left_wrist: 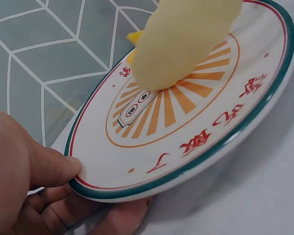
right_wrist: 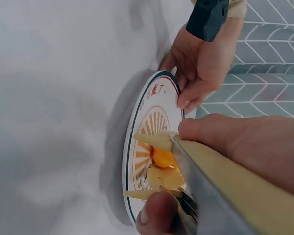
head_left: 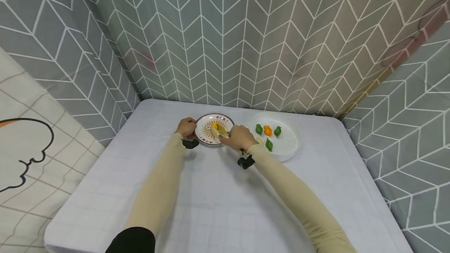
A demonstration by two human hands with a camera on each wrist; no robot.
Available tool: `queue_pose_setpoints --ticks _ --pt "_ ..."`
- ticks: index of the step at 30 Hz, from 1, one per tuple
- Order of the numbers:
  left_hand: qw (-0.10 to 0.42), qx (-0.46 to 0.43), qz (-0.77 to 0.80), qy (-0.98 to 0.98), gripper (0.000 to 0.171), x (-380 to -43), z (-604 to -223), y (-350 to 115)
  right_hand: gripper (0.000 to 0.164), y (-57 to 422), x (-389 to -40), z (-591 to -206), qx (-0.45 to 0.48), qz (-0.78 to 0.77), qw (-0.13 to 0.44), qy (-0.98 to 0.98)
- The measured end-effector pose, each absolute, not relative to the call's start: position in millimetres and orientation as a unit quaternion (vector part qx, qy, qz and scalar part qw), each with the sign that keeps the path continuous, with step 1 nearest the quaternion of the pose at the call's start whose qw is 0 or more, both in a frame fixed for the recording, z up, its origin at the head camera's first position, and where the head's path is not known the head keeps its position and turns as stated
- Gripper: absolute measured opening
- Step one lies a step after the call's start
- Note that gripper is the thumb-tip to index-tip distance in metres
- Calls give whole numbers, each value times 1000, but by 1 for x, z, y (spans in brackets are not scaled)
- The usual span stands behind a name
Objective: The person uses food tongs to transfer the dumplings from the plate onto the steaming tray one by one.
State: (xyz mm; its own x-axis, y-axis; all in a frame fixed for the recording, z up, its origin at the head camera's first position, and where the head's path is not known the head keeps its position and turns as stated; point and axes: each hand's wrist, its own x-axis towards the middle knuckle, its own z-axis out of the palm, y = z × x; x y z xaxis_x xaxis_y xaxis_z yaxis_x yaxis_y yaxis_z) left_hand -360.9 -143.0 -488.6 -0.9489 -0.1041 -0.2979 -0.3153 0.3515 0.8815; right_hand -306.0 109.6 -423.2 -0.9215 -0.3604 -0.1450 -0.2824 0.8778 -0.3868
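My left hand (head_left: pixel 186 127) holds the left rim of a round white plate (left_wrist: pixel 103 169), thumb on top and fingers beneath. A dark green band, red lettering and an orange sunburst decorate the plate. In my right hand (head_left: pixel 239 138) is a pair of metal tongs (right_wrist: pixel 198 183) with cream-coloured covers, their tips over the plate's middle. A small orange pepper (right_wrist: pixel 162 157) lies around the tips, partly hidden; I cannot tell whether they pinch it. One cream tip (left_wrist: pixel 186 44) blocks much of the pepper in the left wrist view.
Right of the plate stands a round white basket (head_left: pixel 290 153) with a perforated bottom. Inside are an orange pepper (head_left: pixel 267 130) and green peppers (head_left: pixel 268 145). A white cloth covers the table (head_left: pixel 218 198), and patterned grey wall panels (head_left: pixel 225 42) rise behind it.
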Motion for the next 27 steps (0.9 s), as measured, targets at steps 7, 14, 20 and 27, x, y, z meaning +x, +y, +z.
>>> queue_pose_setpoints --ticks 7,14,20,27 --pt "95 -126 552 819 40 -360 -489 -146 48 123 -308 -416 -164 -206 164 951" --pt "97 -119 551 820 39 -355 -484 -144 46 143 -309 -412 -174 -209 168 947" --pt "94 -119 552 820 38 -355 -481 -143 48 159 -308 -403 -173 -224 177 943" --pt "97 -125 551 820 37 -359 -483 -143 45 170 -308 -385 -181 -214 180 943"
